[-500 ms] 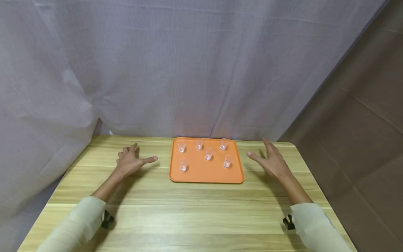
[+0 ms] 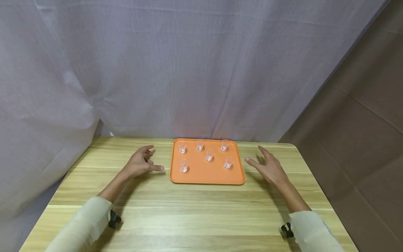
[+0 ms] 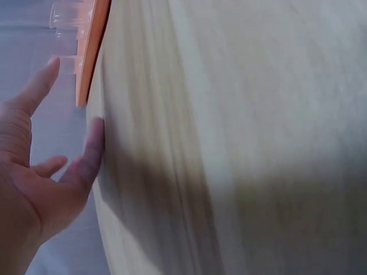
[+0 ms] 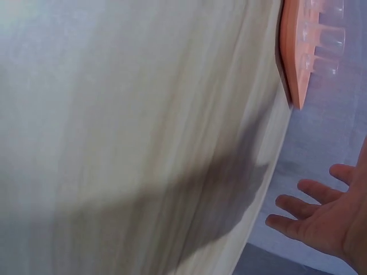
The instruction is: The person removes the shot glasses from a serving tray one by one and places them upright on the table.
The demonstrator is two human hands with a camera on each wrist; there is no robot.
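I see the left hand (image 2: 139, 164) at the orange tray's (image 2: 206, 176) nine o'clock, fingers loosely spread, holding nothing. The right hand (image 2: 268, 168) hovers at three o'clock, fingers spread, also empty.

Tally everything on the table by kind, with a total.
Small clear glasses: 6, all standing on the tray
Orange tray: 1
Hands over the table: 2, the left hand and the right hand, both empty with fingers spread, one on each side of the tray
Total: 9
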